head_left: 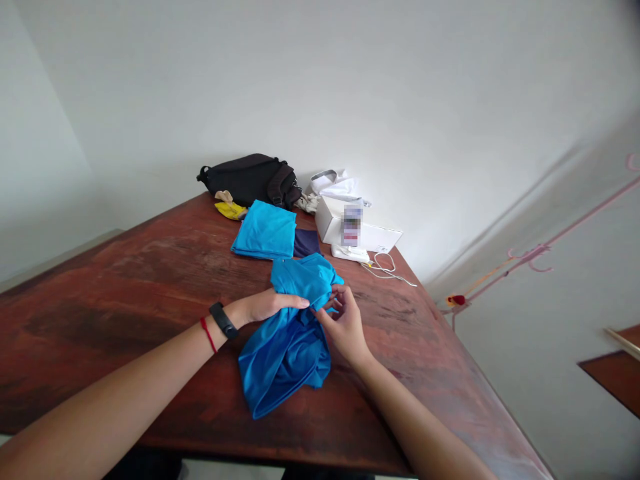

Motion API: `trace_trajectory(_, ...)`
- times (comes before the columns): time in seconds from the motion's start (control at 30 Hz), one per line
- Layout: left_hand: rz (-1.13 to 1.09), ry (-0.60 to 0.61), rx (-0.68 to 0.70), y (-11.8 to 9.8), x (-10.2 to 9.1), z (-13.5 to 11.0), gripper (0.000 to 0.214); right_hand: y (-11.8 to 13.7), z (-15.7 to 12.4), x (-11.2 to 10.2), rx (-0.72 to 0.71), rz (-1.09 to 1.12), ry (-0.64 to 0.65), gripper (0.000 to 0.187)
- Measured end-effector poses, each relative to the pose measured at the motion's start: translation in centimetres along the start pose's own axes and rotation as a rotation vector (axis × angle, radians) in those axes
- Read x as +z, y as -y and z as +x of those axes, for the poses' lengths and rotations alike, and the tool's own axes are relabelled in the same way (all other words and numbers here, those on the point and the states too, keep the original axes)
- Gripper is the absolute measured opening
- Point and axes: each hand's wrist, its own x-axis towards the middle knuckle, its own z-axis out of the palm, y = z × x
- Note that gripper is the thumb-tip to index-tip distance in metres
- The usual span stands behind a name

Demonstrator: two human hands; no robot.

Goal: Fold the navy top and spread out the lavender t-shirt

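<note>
forearms are reaching over counter, left hand and right hand gripping crumpled blue cloth on it. likely straightening step; next move is probably calling for spreading it flat.

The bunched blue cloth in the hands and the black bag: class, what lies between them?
In the head view, a folded blue cloth lies between the bunched blue cloth and the black bag, with navy cloth at its right.
</note>
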Motion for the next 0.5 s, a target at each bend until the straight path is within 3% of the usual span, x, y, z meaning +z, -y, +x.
trace_trajectory(0.23,0.159,0.057,0.000,0.51,0.08,0.33,0.015,0.26,-0.34,-0.10,-0.033,-0.094,0.042,0.037)
trace_trajectory(0.37,0.149,0.070,-0.002,0.79,0.25,0.43,0.018,0.16,-0.52,-0.14,-0.064,-0.163,0.048,0.026)
trace_trajectory(0.5,0.152,0.079,0.008,0.96,0.28,0.51,0.024,0.11,-0.25,-0.36,-0.020,-0.056,-0.001,0.029)
